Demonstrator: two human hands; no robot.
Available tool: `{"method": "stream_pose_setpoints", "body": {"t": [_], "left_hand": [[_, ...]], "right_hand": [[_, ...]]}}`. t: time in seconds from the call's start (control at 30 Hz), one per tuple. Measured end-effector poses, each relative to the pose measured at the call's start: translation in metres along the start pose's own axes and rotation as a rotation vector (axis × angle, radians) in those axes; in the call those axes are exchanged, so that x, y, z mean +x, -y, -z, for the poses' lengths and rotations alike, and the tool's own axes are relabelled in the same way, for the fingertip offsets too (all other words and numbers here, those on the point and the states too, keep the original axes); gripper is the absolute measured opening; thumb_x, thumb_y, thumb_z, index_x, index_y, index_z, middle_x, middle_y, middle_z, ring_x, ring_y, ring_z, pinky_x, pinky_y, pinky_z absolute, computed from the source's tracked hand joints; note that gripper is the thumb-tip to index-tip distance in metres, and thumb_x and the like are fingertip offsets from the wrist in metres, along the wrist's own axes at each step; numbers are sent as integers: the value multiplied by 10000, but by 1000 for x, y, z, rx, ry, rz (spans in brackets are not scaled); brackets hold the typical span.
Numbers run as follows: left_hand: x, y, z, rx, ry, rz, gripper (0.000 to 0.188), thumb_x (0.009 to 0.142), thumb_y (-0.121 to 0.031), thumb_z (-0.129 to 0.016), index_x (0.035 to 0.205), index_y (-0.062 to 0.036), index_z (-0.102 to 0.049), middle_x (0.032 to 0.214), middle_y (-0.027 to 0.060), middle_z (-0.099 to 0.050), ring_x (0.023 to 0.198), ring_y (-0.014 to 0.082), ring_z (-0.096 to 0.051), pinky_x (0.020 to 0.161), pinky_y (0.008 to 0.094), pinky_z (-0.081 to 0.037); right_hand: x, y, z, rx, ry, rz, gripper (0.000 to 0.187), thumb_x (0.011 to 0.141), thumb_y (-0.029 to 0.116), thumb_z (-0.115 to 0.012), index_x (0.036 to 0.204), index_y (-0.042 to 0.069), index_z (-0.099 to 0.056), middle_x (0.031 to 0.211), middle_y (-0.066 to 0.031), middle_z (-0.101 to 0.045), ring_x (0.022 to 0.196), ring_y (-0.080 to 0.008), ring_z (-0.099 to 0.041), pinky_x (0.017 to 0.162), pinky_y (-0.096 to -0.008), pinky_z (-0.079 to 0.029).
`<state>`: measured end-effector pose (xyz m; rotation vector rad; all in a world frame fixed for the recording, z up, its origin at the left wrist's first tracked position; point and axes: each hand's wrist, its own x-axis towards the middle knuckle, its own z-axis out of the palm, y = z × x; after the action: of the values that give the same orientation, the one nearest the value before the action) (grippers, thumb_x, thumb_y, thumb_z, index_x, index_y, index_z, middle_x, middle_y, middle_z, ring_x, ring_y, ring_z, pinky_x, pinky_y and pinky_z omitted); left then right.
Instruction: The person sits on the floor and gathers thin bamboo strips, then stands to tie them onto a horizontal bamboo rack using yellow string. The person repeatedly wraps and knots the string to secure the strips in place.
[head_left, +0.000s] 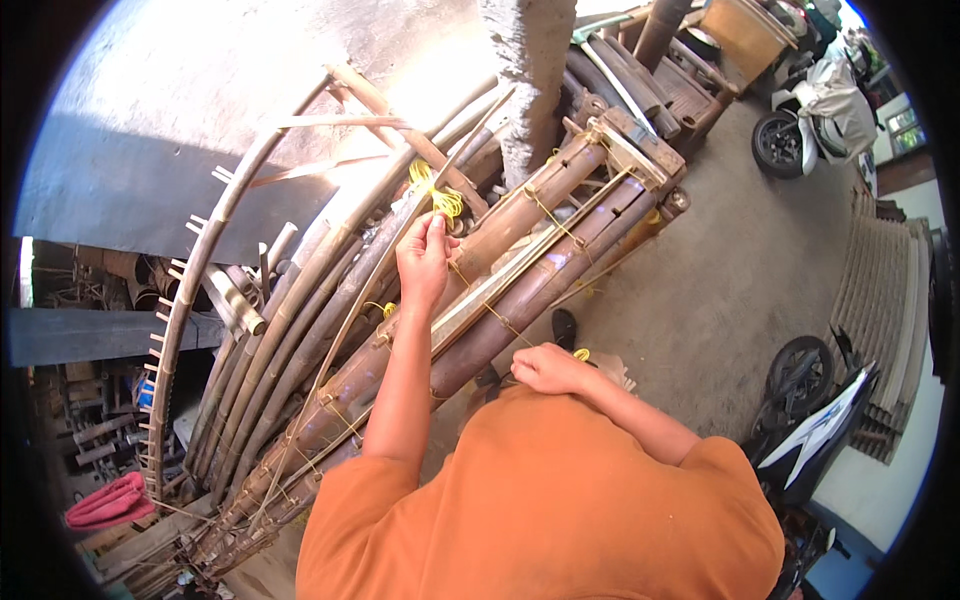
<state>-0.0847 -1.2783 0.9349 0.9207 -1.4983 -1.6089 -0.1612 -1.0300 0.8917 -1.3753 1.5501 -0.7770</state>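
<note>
Two thick brown bamboo poles lie side by side on a slant before me, bound with thin yellow cord at several places. My left hand is raised over the poles' left side, thumb and fingers closed at the lower end of a looped bundle of yellow cord. My right hand is closed in a fist close to my chest, on the near side of the poles. A thin strand crosses the poles and reaches this fist; the fingertips are hidden. Narrow light strips lie between the poles.
A curved bamboo piece with short pegs stands at left, beside long stacked bamboo poles. A rough concrete post rises behind. Motorcycles and corrugated sheets stand at right. A red cloth lies lower left.
</note>
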Motion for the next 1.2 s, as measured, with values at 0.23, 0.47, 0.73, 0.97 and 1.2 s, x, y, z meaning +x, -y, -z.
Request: {"method": "stream_pose_setpoints", "body": {"t": [0.23, 0.47, 0.73, 0.97, 1.2], "left_hand": [[19, 16, 13, 555, -143, -276, 200, 996, -94, -507, 1112, -21, -654, 748, 12, -606, 649, 52, -541, 580, 252, -467], [45, 87, 23, 1087, -28, -12, 221, 947, -267, -537, 965, -88, -665, 893, 230, -680, 849, 446, -650, 771, 531, -506], [50, 76, 215, 1459, 507, 714, 819, 916, -735, -327, 1456, -127, -428, 1425, 242, -470, 1362, 339, -421, 1112, 482, -354], [-83, 79, 398, 1158, 654, 1202, 835, 903, -737, -400, 1398, -73, -510, 1405, 211, -515, 1249, 345, -537, 1037, 469, -418], [-102, 73, 392, 576, -2, 852, 554, 969, -538, -508, 1218, -60, -636, 1021, 129, -682, 851, 170, -605, 786, 321, -490]], "right_hand": [[10, -6, 9, 150, -25, -111, 329, 937, 266, -549, 759, -9, -524, 621, -165, -512, 553, -252, -459, 563, -408, -406], [19, 6, 17, 49, 48, -144, 361, 932, 295, -551, 766, -25, -554, 692, -221, -575, 636, -369, -561, 608, -450, -435], [6, -22, 15, 468, -341, -183, 266, 968, 134, -568, 738, 3, -592, 698, -53, -636, 685, -90, -604, 630, -258, -496], [16, -60, 25, 152, -768, -214, 252, 951, 140, -603, 761, -26, -607, 830, -95, -644, 746, -147, -584, 681, -299, -474], [31, -45, 25, -293, -758, -231, 264, 876, 197, -684, 738, -13, -601, 790, -134, -548, 729, -263, -545, 680, -350, -460]]}}
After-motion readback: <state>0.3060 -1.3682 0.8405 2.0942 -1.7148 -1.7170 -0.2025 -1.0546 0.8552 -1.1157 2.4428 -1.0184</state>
